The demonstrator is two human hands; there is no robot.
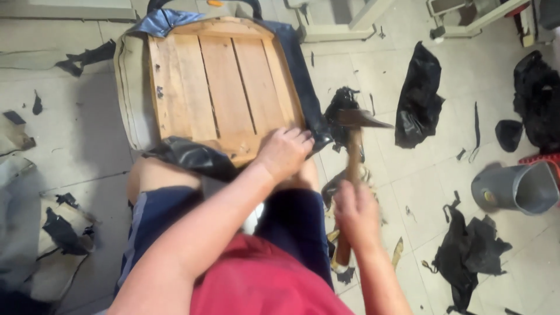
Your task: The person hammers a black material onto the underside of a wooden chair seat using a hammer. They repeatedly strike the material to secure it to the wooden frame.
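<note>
Wooden slats of an upturned seat base (224, 81) are seen resting against the person's knees, with dark vinyl covering (192, 156) folded over its near edge. The left hand (284, 150) is pressed down on the near right corner of the frame, fingers curled together on the wood and vinyl. A hammer (353, 157) is gripped by its wooden handle in the right hand (356, 213), closed around it, the head blurred just right of the seat. Black scraps (419, 96) and a grey bucket (516, 188) are scattered on the tiled floor (87, 134).
</note>
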